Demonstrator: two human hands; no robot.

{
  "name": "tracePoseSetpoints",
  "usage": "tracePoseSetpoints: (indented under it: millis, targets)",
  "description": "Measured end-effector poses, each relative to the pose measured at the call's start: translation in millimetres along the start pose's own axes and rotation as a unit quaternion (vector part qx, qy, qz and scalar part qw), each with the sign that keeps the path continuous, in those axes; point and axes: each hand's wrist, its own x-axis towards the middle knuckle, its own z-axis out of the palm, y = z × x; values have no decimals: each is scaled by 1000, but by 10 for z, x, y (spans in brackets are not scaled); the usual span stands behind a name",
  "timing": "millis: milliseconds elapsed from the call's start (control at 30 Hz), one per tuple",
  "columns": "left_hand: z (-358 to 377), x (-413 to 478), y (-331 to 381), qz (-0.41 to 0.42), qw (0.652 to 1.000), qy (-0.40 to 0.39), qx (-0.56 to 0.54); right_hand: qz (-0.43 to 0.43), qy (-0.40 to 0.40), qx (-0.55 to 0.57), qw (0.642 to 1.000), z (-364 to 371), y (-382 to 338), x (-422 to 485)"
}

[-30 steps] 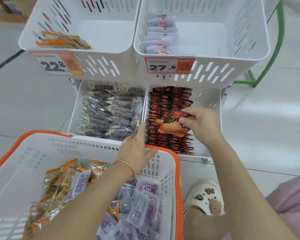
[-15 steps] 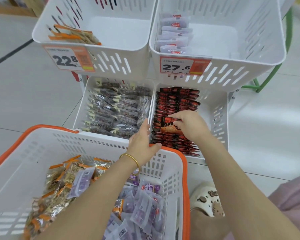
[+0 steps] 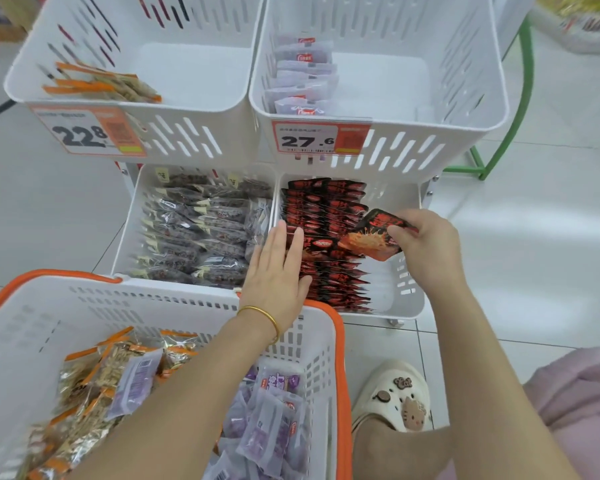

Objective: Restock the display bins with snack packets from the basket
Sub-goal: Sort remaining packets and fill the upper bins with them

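Note:
My right hand (image 3: 426,244) grips a red-and-black snack packet (image 3: 373,237) above the lower right bin (image 3: 407,299), which holds a row of the same red packets (image 3: 326,209). My left hand (image 3: 278,271) lies flat with its fingers spread on that row, near the bin's left wall. The white basket with an orange rim (image 3: 338,358) stands in front, holding orange-edged packets (image 3: 94,375) and purple packets (image 3: 274,420).
The lower left bin (image 3: 129,230) is full of dark packets. The upper left bin (image 3: 187,109) holds a few orange-edged packets, the upper right bin (image 3: 430,129) a short row of pale purple ones. A green stand leg (image 3: 499,147) rises at right. My shoe (image 3: 395,396) is on the floor tiles.
My right hand has lifted the red packet up and to the right, out of the row. My left hand has moved from the basket rim onto the red packets.

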Motion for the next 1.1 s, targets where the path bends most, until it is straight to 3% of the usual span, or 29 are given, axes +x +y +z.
tracePoseSetpoints:
  millis: [133,333,433,567,733,833,1000,1100]
  targets:
    - [-12,-7,-12,-13,1000,-4,4,-20,-12,18,1000,115,63,26]
    - [31,-56,-124,-53,998,-23,1,-53,-23,-39,998,327,111,1]
    - [22,-41,-118,-40,999,-24,15,-57,-20,-61,996,533,140,-17]
    - [-19,9,-35,11,998,0,61,-33,-17,-173,984,844,290,-145]
    - [7,128,-20,60,988,5,140,-24,-65,-69,995,870,416,-251]
    - [-19,157,15,52,988,-33,140,-17,-80,-51,995,873,426,-218]
    - [80,148,-22,24,988,-124,91,-18,-111,-148,983,1047,495,-69]
    - [49,242,5,10,982,-178,68,-12,-87,-173,981,1114,526,-61]
